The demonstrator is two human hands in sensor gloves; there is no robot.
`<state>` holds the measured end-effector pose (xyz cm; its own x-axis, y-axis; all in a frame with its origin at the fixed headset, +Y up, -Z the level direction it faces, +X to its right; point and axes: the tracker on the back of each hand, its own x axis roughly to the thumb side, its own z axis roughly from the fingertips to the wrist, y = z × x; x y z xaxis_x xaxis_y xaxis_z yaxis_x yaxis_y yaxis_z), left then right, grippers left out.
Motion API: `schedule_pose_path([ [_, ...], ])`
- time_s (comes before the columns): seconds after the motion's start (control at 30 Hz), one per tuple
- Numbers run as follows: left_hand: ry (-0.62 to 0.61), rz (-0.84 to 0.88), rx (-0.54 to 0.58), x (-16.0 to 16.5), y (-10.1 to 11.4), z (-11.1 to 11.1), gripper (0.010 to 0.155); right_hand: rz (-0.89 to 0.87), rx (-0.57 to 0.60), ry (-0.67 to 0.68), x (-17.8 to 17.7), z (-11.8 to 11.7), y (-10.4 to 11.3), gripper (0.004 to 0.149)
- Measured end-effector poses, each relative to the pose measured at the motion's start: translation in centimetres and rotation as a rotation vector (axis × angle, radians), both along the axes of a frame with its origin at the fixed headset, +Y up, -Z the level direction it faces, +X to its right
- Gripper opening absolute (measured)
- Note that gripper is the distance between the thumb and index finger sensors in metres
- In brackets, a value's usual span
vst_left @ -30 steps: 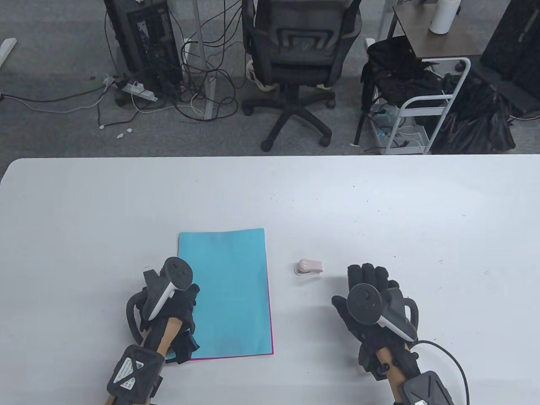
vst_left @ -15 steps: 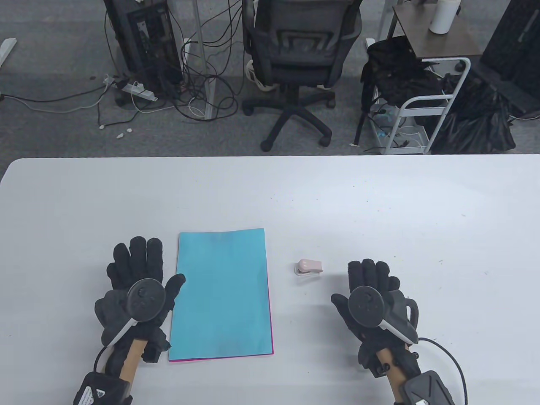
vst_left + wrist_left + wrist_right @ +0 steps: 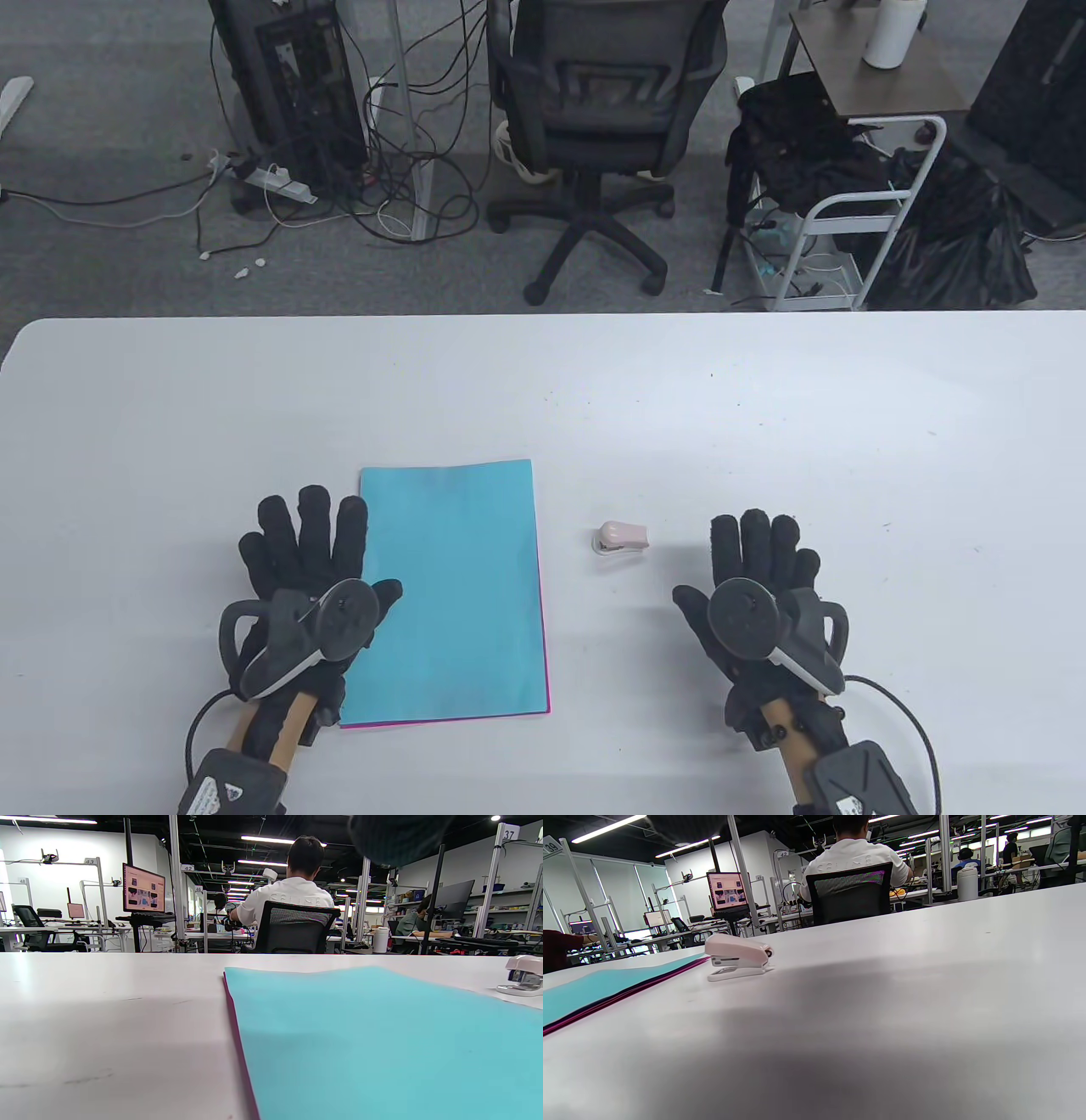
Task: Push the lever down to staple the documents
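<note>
A small pink and white stapler (image 3: pixel 620 537) lies on the white table (image 3: pixel 764 407), to the right of a stack of sheets with a cyan top sheet (image 3: pixel 450 590) and a magenta one under it. My left hand (image 3: pixel 310 552) lies flat with fingers spread at the stack's left edge; its thumb overlaps the cyan sheet. My right hand (image 3: pixel 759 552) lies flat and empty, to the right of the stapler and apart from it. The stapler also shows in the right wrist view (image 3: pixel 738 955) and in the left wrist view (image 3: pixel 524 975). The cyan sheet fills the left wrist view (image 3: pixel 382 1043).
Beyond the table's far edge stand an office chair (image 3: pixel 598 110), a computer tower with cables (image 3: pixel 288 85) and a white cart (image 3: pixel 857 221). The table's left corner (image 3: pixel 25 340) is rounded.
My left hand let go of the stack's lower left corner, moved left, opened flat, then shifted right to the stack's edge. My right hand moved slightly right and forward.
</note>
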<state>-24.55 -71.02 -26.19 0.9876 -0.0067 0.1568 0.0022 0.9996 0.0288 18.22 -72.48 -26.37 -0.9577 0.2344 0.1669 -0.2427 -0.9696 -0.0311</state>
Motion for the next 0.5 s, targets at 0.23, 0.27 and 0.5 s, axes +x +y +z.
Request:
schedule_pose_path([
  [0.23, 0.008, 0.001, 0.009, -0.16, 0.05, 0.07, 0.094, -0.015, 0.018, -0.011, 0.48, -0.03, 0.28, 0.086],
  [0.27, 0.007, 0.000, 0.007, -0.17, -0.01, 0.07, 0.094, -0.017, 0.016, -0.010, 0.49, -0.05, 0.25, 0.086],
  [0.5, -0.005, -0.002, -0.023, 0.10, -0.47, -0.09, 0.093, -0.020, 0.013, -0.011, 0.50, -0.10, 0.36, 0.085],
])
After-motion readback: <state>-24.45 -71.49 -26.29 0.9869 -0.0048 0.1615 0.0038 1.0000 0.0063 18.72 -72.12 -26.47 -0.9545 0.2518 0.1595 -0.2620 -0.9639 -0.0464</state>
